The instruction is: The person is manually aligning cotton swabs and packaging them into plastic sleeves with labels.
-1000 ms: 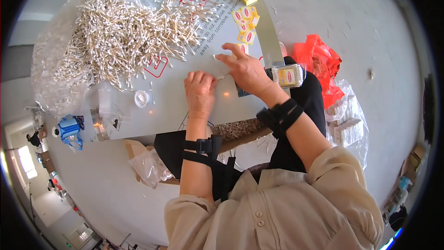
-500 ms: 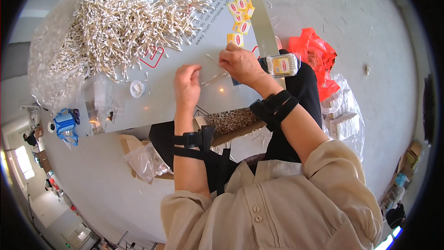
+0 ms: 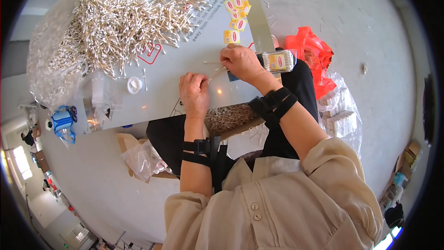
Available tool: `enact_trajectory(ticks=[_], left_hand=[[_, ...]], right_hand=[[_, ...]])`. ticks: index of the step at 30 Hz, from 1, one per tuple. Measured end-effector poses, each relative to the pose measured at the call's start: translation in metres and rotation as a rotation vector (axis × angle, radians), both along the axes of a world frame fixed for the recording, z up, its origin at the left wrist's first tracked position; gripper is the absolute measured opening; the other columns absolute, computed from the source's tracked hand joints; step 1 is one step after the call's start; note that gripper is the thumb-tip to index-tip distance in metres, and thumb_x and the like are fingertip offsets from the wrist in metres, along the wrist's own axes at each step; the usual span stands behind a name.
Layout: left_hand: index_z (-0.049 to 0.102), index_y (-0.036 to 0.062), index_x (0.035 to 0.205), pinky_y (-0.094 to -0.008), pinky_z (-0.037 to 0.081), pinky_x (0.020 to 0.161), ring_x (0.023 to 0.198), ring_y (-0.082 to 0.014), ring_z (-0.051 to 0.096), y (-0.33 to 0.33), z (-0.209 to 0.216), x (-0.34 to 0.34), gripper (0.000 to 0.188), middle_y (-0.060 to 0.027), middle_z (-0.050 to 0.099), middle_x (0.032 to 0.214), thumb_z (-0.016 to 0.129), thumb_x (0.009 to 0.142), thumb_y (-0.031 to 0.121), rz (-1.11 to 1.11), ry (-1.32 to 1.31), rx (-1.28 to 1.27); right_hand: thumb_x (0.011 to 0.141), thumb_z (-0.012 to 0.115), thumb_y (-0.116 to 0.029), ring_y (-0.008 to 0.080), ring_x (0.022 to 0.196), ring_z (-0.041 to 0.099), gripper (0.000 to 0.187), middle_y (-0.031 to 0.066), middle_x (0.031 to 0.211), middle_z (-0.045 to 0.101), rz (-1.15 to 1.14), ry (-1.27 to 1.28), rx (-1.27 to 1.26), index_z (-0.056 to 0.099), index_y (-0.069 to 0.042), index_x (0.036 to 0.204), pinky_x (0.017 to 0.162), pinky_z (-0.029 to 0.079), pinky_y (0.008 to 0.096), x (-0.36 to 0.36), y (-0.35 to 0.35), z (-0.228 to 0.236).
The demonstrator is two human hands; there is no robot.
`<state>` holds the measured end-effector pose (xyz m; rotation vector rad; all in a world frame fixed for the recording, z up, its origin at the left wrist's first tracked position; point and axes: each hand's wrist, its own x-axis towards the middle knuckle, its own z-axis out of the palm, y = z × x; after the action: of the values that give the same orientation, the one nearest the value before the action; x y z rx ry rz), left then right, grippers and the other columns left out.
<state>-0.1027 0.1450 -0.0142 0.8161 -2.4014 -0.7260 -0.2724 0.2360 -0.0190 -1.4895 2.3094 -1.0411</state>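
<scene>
A big heap of cotton swabs (image 3: 115, 23) lies across the far left of a grey board (image 3: 185, 65) resting on my lap. My left hand (image 3: 194, 93) and my right hand (image 3: 240, 62) meet over the board's near edge, pinching a small bundle of swabs (image 3: 216, 71) between them. Just right of my right hand lies a clear pack of swabs (image 3: 276, 61) with a yellow label. Several small yellow labels (image 3: 235, 14) are scattered on the board beyond my right hand.
A small white cap (image 3: 134, 84) sits on the board left of my left hand. A red plastic bag (image 3: 311, 55) and a clear bag of filled packs (image 3: 340, 115) lie on the floor to my right. A blue tape dispenser (image 3: 61, 122) stands at the left.
Both hands have drawn closer together over the board's near edge, now holding swabs between them. The view has shifted slightly, moving the swab heap up and left.
</scene>
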Motion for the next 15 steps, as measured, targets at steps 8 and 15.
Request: enact_trajectory(ticks=[8,15], left_hand=[[0.065,0.0085,0.075,-0.0388,0.046,0.075,0.082,-0.0271,0.056,0.006,0.002,-0.010,0.012,-0.0034,0.059,0.078,0.069,0.068,-0.001,-0.094,0.000,-0.010],[0.056,0.0027,0.119,-0.0386,0.041,0.099,0.111,-0.0262,0.054,0.003,-0.018,0.004,0.034,-0.0122,0.057,0.119,0.063,0.085,0.005,0.078,0.388,0.500]], right_hand=[[0.080,0.062,-0.011,0.0323,0.073,0.063,0.006,0.0122,0.078,0.062,0.153,0.001,0.112,0.060,-0.005,0.078,0.066,0.049,0.0434,-0.009,0.005,0.001],[0.080,0.062,-0.005,0.0340,0.083,0.062,0.006,0.0128,0.096,0.065,-0.012,-0.055,-0.024,0.061,-0.001,0.084,0.073,0.049,0.0400,-0.015,0.026,0.011]])
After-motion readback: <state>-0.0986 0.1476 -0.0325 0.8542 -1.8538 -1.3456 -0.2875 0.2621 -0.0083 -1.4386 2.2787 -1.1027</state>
